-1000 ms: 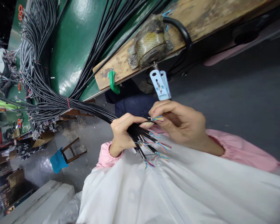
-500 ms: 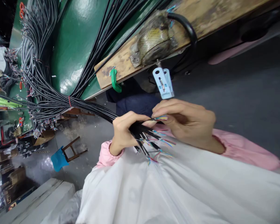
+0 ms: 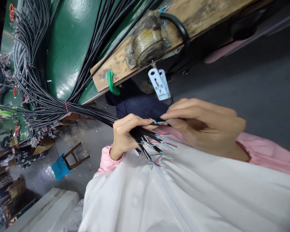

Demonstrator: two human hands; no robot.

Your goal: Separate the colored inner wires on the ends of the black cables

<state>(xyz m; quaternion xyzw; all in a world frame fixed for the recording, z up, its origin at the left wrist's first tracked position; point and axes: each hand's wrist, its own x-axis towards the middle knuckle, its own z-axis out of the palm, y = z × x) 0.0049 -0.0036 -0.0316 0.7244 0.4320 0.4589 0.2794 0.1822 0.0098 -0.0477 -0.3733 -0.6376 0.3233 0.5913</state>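
Note:
My left hand [image 3: 127,132] is wrapped round a thick bundle of black cables [image 3: 94,113]. Past its fingers, the cables end in stripped tips with thin coloured wires [image 3: 168,145] fanning out over my lap. One cable's coloured wires [image 3: 161,122] stick out near my left thumb and forefinger. My right hand [image 3: 203,125] pinches at the far end of these wires, where a short dark piece shows by the fingertips; its exact shape is partly hidden.
A green table [image 3: 62,42] holds more cable bundles [image 3: 31,35]. On its wooden edge board sit a taped motor-like device [image 3: 147,40] with a light-blue clip [image 3: 159,84] and a green hook [image 3: 112,83]. A blue stool [image 3: 60,167] stands on the floor.
My right hand has moved right, away from my left hand, and a longer stretch of coloured wires shows between them. My left hand keeps its grip on the bundle. The view has shifted slightly.

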